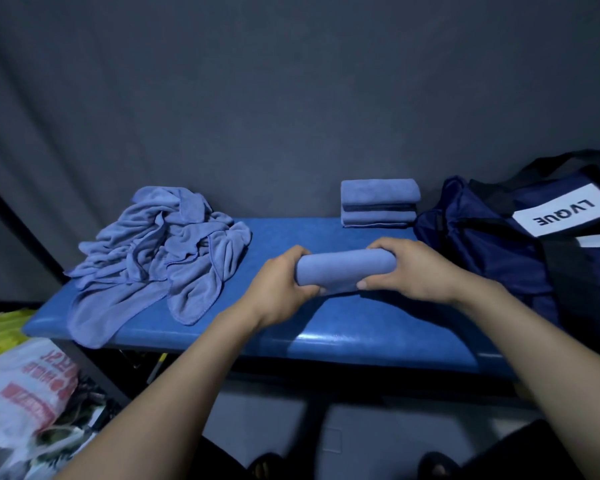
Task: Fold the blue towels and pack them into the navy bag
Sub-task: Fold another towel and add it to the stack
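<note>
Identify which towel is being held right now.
The folded towel gripped between both hands, left hand and right hand; the stack and pile lie untouched.

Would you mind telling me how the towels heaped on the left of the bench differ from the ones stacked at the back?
The heap of towels is crumpled and unfolded; the stack of towels is folded into neat flat layers.
The heap sprawls wide, one towel hanging over the front edge of the bench; the stack is compact and sits fully on it.
The heap lies far from the navy bag; the stack sits right beside it.
Both are the same blue cloth.
</note>
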